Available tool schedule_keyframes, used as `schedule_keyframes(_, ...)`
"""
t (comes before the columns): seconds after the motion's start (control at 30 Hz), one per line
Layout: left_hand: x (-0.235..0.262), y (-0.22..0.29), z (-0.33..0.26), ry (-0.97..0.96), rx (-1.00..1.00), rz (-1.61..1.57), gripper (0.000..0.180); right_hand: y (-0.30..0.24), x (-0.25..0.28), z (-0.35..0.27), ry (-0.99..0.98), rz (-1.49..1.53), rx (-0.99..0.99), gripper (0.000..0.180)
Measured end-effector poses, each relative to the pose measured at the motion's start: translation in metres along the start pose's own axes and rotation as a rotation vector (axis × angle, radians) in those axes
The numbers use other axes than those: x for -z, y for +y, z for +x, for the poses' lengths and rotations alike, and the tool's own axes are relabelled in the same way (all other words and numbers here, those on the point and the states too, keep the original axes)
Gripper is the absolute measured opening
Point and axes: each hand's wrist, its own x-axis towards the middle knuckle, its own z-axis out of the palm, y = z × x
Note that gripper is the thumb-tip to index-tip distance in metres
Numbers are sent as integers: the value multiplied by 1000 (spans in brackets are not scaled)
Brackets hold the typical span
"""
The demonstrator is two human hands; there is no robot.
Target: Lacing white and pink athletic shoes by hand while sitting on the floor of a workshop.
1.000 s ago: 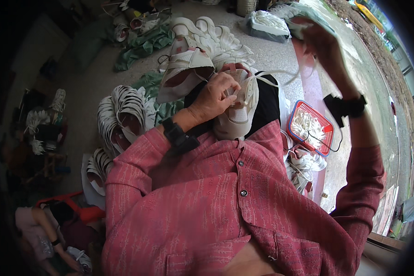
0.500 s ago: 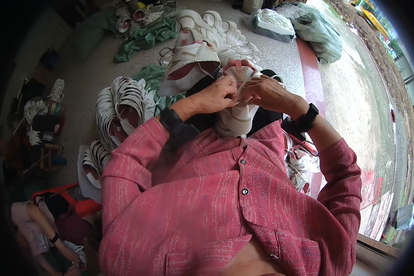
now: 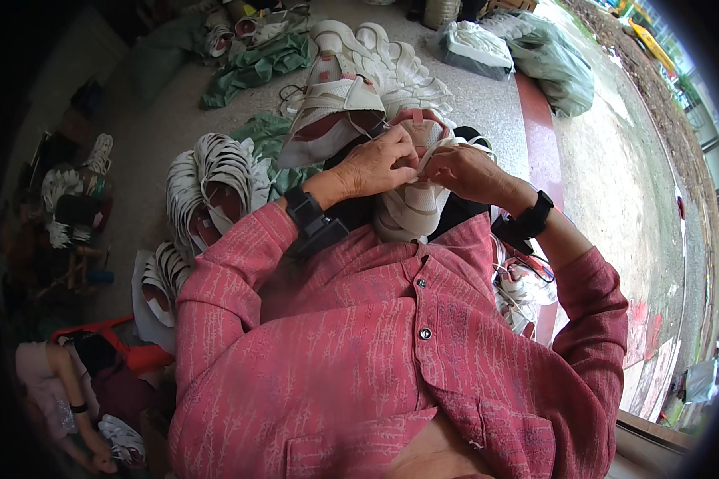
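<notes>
floor pile: bunch of white shoe uppers (image 3: 216,180) stacked on the floor, left of the lap
left hand (image 3: 382,162): fingers pinched shut on the beige shoe (image 3: 411,199), at its top edge
shoe: sitting on the lap, between both hands
right hand (image 3: 467,172): fingers curled closed around the shoe's white lace (image 3: 427,156)

Informal shoemaking workshop on a speckled concrete floor (image 3: 487,96), stacked rows of white-strapped shoe uppers (image 3: 216,172), more beige uppers fanned out (image 3: 391,60), green cloth heaps (image 3: 256,68), filled plastic sacks (image 3: 551,60), another person seated low nearby (image 3: 64,383)
</notes>
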Motion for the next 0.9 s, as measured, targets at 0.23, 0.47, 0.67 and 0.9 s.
schedule_keyframes(0.23, -17, 0, 3, 126, -16, 172, 14, -3, -5, -4, 134, -144, 105, 13)
schedule_keyframes(0.47, -12, -3, 3, 100, -50, 120, 17, 0, -18, -29, 234, 204, -232, 11)
schedule_keyframes(0.67, -10, -5, 6, 43, -40, 101, 15, -9, 6, -10, 456, -214, 14, 22)
schedule_keyframes(0.9, -6, 15, -2, 26, -111, 253, 10, 10, 16, 12, 31, -361, 83, 23)
